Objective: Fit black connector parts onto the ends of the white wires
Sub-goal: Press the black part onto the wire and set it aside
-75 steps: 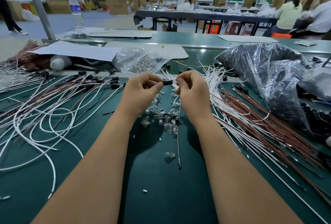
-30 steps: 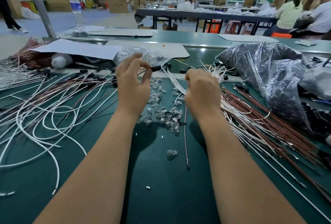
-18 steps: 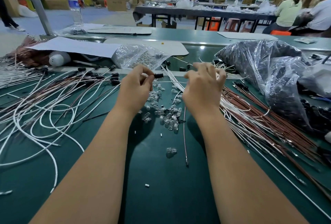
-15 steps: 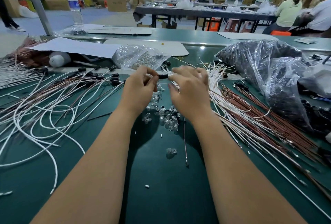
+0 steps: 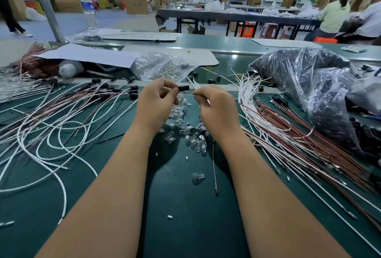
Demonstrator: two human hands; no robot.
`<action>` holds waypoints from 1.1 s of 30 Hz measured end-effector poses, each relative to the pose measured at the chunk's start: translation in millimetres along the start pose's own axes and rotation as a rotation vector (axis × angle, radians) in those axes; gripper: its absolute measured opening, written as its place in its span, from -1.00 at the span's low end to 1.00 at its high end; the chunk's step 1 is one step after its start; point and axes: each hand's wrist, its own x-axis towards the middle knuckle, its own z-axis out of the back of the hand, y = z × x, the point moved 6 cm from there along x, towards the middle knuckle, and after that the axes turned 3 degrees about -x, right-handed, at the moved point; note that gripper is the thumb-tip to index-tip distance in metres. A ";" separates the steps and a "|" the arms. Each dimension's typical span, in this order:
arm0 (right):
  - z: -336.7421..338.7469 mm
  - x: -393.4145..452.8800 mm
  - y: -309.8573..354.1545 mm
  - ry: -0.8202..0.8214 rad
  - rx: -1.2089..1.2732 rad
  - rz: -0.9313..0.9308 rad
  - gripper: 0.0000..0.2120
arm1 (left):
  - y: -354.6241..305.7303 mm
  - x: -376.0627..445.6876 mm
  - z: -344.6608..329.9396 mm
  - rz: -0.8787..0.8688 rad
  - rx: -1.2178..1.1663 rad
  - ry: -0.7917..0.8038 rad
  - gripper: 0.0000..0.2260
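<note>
My left hand [image 5: 156,101] pinches a small black connector [image 5: 183,88] between thumb and fingertips, held just above the green table. My right hand [image 5: 216,105] sits close beside it, fingers curled, pinching a thin wire whose tip points at the connector. A thin brown wire [image 5: 214,165] trails from under that hand towards me. A small gap separates the connector and the right fingertips. Unfitted white wires [image 5: 247,93] fan out just right of my right hand.
Loose clear bulbs [image 5: 189,134] lie under my hands. Wires with black connectors on their ends [image 5: 61,123] spread across the left. Brown and white wires [image 5: 299,140] lie at the right beside a plastic bag of black parts [image 5: 309,84]. A clear bag of bulbs [image 5: 160,68] lies behind.
A second ago my left hand was raised with the connector and the hands were apart. Both hands have since come together, and the connector now sits close to my right fingertips.
</note>
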 end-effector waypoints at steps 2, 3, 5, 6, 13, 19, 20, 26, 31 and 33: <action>6.9 1.0 -5.9 -0.046 0.018 -0.050 -0.83 | 4.2 1.7 6.2 0.017 0.010 -0.009 -0.95; 10.8 1.1 -9.0 -0.069 0.025 -0.072 -0.82 | 5.9 2.1 7.6 0.025 0.010 0.003 -0.92; 18.2 0.5 -12.0 -0.117 0.054 -0.104 -0.82 | 7.6 2.0 6.4 0.039 0.002 0.036 -0.88; 21.0 0.4 -12.1 -0.138 0.071 -0.112 -0.83 | 7.7 1.9 4.7 0.043 0.006 0.050 -0.88; 18.4 -1.1 -7.1 -0.123 0.072 -0.092 -0.85 | 5.1 1.9 -0.3 0.046 0.000 0.066 -0.93; 21.6 -0.5 -8.2 -0.149 0.090 -0.103 -0.86 | 6.0 1.5 -0.1 0.058 -0.006 0.072 -0.93; 22.7 -0.4 -8.5 -0.156 0.095 -0.108 -0.86 | 6.0 1.3 0.1 0.059 -0.003 0.073 -0.93; 19.2 -1.5 -4.1 -0.129 0.045 -0.068 -0.86 | 4.5 0.4 -2.0 0.067 -0.003 0.092 -0.92; 20.1 -1.2 -5.3 -0.155 0.037 -0.059 -0.86 | 2.8 -0.4 -3.5 0.068 0.008 0.107 -0.96; 15.2 -1.1 -2.5 -0.117 0.008 -0.025 -0.85 | 1.4 -0.8 -4.8 0.067 0.014 0.113 -0.96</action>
